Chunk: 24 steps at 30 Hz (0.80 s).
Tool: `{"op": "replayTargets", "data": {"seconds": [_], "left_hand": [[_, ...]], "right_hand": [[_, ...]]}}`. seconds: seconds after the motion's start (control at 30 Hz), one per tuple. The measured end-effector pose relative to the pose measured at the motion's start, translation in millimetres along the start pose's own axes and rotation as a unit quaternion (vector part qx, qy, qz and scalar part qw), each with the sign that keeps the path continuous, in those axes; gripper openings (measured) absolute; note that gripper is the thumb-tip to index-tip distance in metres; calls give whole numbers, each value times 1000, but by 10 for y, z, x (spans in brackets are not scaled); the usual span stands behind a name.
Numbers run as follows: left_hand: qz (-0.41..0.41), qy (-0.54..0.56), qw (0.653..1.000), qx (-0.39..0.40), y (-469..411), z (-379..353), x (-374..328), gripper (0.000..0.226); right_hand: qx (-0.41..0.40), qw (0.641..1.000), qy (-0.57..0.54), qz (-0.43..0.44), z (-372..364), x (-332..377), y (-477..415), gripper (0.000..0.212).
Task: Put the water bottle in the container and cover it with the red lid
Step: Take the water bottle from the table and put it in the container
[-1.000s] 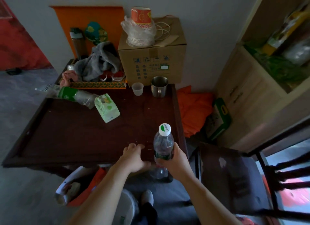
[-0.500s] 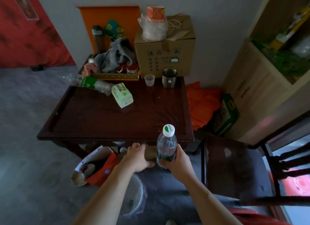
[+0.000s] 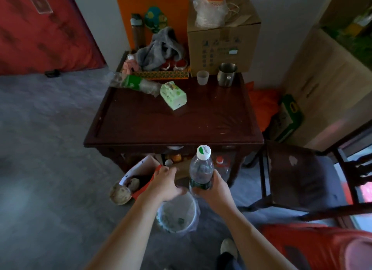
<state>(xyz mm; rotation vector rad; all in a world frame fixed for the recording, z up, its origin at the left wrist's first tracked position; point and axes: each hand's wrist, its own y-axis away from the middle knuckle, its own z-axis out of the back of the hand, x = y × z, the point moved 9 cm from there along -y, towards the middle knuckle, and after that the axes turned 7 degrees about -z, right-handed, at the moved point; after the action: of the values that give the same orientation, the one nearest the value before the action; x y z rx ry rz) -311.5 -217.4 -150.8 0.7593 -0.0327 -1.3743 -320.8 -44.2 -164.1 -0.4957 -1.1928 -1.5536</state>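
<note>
I hold a clear water bottle [image 3: 201,170] with a white and green cap upright in my right hand [image 3: 214,188], which grips its lower part. The bottle hangs in front of the table's near edge, just above and behind a pale round container [image 3: 190,219] standing on the floor with scraps inside. My left hand [image 3: 164,184] hovers over the container's far left rim with loosely curled fingers and nothing in it. A red surface [image 3: 302,247] shows at the lower right; I cannot tell whether it is the lid.
A dark wooden table [image 3: 173,126] carries a tissue pack [image 3: 173,95], a lying bottle [image 3: 138,84], a metal mug [image 3: 226,74] and a cardboard box [image 3: 223,40]. A dark chair [image 3: 302,175] stands right. An open paper bag [image 3: 136,175] sits left of the container.
My view has pulled back from the table. Both hands and the bottle have come off the tabletop and now hang lower, over the floor container.
</note>
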Motion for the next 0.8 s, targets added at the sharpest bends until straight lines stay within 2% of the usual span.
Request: {"op": "replayTargets", "data": {"seconds": [0.1, 0.33, 0.47, 0.8], "left_hand": [[9, 5, 1000, 11, 161, -8, 329, 83], [-3, -5, 1000, 30, 290, -81, 835, 82], [2, 29, 999, 45, 249, -195, 920, 85], [36, 34, 998, 45, -67, -395, 985, 81]], "right_hand": [[4, 1000, 9, -4, -322, 26, 163, 52], [3, 1000, 10, -20, -839, 33, 406, 54], [12, 999, 12, -28, -967, -44, 401, 57], [56, 996, 28, -60, -1020, -440, -29, 62]]}}
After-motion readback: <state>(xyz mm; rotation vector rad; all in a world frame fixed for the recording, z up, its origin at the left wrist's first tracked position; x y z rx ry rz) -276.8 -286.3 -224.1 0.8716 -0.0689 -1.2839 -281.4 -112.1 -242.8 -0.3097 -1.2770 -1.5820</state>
